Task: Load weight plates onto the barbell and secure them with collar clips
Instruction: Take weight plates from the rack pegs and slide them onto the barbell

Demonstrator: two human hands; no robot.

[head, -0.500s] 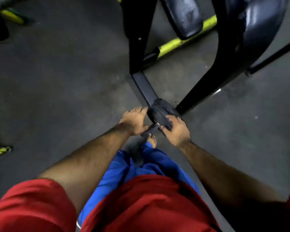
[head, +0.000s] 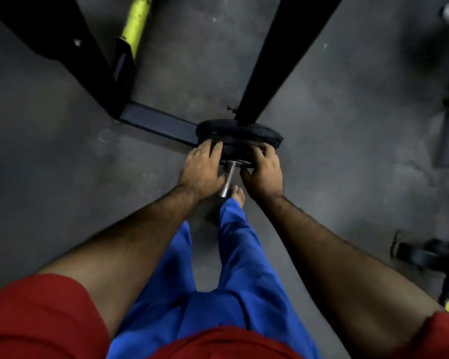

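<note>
Two black weight plates (head: 240, 133) sit stacked on the barbell sleeve (head: 228, 181), whose bare silver end points toward me between my hands. My left hand (head: 202, 169) rests flat against the near plate's left side, fingers fairly straight. My right hand (head: 265, 172) grips the near plate's right edge, fingers curled over it. No collar clip is visible on the sleeve.
Black rack uprights (head: 275, 53) rise just behind the plates, with a dark base bar (head: 158, 123) on the grey floor to the left and a yellow tube (head: 136, 19) behind it. More dark equipment (head: 430, 255) lies at the right. My bare foot (head: 237, 195) stands below the sleeve.
The view has swung and come closer. My hands have spread to the plate's two sides, and the silver sleeve end now shows between them.
</note>
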